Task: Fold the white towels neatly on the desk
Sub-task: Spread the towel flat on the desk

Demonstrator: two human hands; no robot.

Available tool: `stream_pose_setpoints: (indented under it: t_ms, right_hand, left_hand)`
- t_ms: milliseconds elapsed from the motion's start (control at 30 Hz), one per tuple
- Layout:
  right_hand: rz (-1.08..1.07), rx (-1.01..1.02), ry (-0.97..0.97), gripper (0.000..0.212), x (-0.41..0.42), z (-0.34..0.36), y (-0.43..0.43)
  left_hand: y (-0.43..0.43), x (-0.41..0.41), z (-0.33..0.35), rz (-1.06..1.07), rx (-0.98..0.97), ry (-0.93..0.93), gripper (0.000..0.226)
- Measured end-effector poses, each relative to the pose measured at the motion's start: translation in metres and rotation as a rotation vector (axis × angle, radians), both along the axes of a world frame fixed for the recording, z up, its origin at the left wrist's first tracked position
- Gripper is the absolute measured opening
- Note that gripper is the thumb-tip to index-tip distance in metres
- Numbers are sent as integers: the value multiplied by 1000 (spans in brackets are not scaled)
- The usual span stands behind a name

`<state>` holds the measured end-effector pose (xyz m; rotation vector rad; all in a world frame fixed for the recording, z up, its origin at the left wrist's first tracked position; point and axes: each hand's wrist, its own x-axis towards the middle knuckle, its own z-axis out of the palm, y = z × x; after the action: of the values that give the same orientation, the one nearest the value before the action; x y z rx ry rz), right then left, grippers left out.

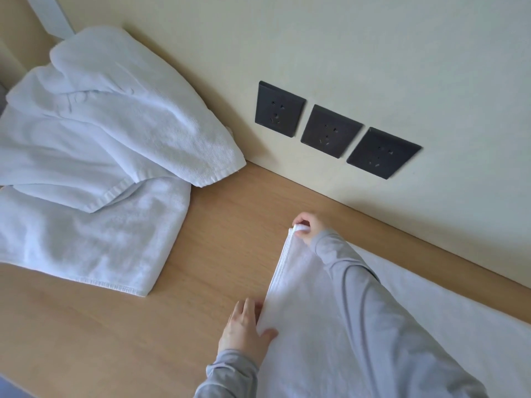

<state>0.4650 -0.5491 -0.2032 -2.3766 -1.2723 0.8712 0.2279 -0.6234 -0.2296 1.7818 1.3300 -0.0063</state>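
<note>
— Nearest?
— Left hand (245, 328) grips the near corner of the white towel (301, 311) on the worktop (115, 340).
— Farther?
— Right hand (309, 229), its fingers pinched on the far corner. Beyond, crumpled towels (94, 156) lie by the wall.

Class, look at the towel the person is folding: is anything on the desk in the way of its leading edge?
Nothing visible. Both hands, left and right, hold the towel at its edge, and the desk beyond is bare wood. The towel heap lies well apart, farther left.
</note>
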Motion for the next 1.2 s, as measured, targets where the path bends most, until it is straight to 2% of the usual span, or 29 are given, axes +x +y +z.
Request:
stream_pose_setpoints:
  t_ms: [100, 233, 400, 467, 567, 633, 767, 900, 1033, 1100, 1200]
  right_hand:
    - [18, -32, -33, 25, -1, -6, 0]
    - [73, -78, -77, 21, 0, -5, -2]
    - [132, -17, -6, 17, 4, 4, -13]
    - [111, 77, 66, 20, 11, 10, -18]
    - [0, 354, 197, 22, 13, 24, -21]
    - [-53, 421, 206, 27, 4, 22, -12]
    - [42, 404, 36, 10, -26, 5, 19]
    - [184, 260, -266, 19, -44, -10, 35]
    - [100, 209, -459, 36, -49, -24, 20]
    - [59, 198, -496, 39, -51, -33, 7]
    - [31, 181, -494, 39, -54, -42, 2]
  left_hand:
    - [0, 0, 0, 10, -14, 4, 45]
    - [0, 3, 0, 40, -48, -23, 45]
    - [-3, 14, 8, 140, -41, -66, 36]
    - [-4, 16, 10, 131, -63, -101, 31]
    - [1, 11, 16, 204, -123, -225, 25]
    - [10, 5, 18, 258, -96, -241, 21]
    - [34, -10, 14, 339, 2, -142, 20]
    - [29, -29, 6, 361, 261, 19, 37]
    - [-6, -48, 6, 352, 469, 36, 52]
    - [-20, -57, 6, 379, 445, 20, 49]
    - [-28, -69, 7, 519, 274, -18, 30]
